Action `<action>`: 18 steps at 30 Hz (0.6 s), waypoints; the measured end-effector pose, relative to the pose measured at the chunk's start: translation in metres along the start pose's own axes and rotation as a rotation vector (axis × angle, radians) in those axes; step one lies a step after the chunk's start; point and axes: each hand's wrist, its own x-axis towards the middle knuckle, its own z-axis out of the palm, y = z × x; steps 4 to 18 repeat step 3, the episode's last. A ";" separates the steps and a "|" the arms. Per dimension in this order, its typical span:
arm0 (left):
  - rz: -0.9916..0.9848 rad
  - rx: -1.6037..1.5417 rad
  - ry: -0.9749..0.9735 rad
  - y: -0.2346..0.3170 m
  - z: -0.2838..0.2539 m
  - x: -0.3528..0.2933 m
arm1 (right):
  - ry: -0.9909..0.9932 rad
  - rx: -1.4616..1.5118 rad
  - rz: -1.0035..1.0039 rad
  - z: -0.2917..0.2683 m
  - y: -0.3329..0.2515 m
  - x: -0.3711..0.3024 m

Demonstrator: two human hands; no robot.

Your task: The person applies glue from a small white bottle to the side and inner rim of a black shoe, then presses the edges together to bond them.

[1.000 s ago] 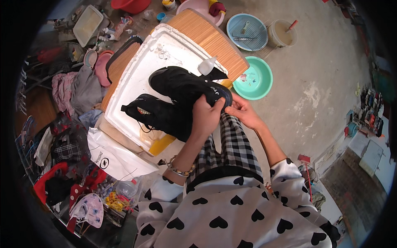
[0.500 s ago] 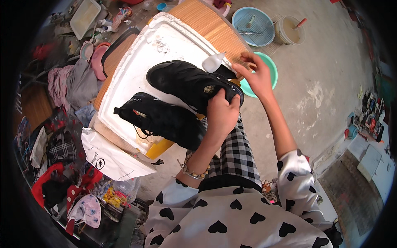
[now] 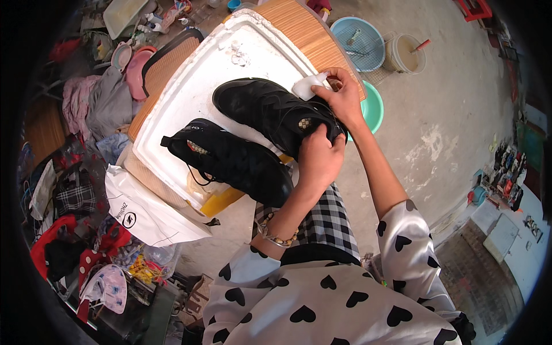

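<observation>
My left hand (image 3: pixel 322 156) is closed on the heel end of a black sneaker (image 3: pixel 253 108), its fingers at the shoe's opening. That shoe lies with its toe pointing up and left on a white foam tray (image 3: pixel 190 77). Just beyond the heel, my right hand (image 3: pixel 345 103) has thumb and fingers closed around one end of a small white squeeze bottle (image 3: pixel 305 88). The bottle's nozzle is hidden by the fingers. A second black sneaker (image 3: pixel 236 161) rests nearer to me, toe toward me, partly past the tray's edge, with a lace loop hanging from it.
A slatted wooden surface (image 3: pixel 296 26) lies under the tray. A white plastic bag (image 3: pixel 149 213) hangs at its near left corner. Right of it, a green basin (image 3: pixel 372 109), a blue basin (image 3: pixel 359 37) and a bucket (image 3: pixel 405 54) stand on the floor. Clothes (image 3: pixel 103 103) are heaped at left.
My right hand has moved left and down to the white squeeze bottle and taken hold of it. My left hand stays on the sneaker's heel; the view has shifted slightly.
</observation>
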 end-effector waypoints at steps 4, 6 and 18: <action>-0.036 -0.006 -0.017 0.000 -0.002 -0.001 | -0.052 0.153 0.166 -0.004 -0.005 -0.001; -0.036 -0.006 -0.017 0.000 -0.002 -0.001 | -0.052 0.153 0.166 -0.004 -0.005 -0.001; -0.036 -0.006 -0.017 0.000 -0.002 -0.001 | -0.052 0.153 0.166 -0.004 -0.005 -0.001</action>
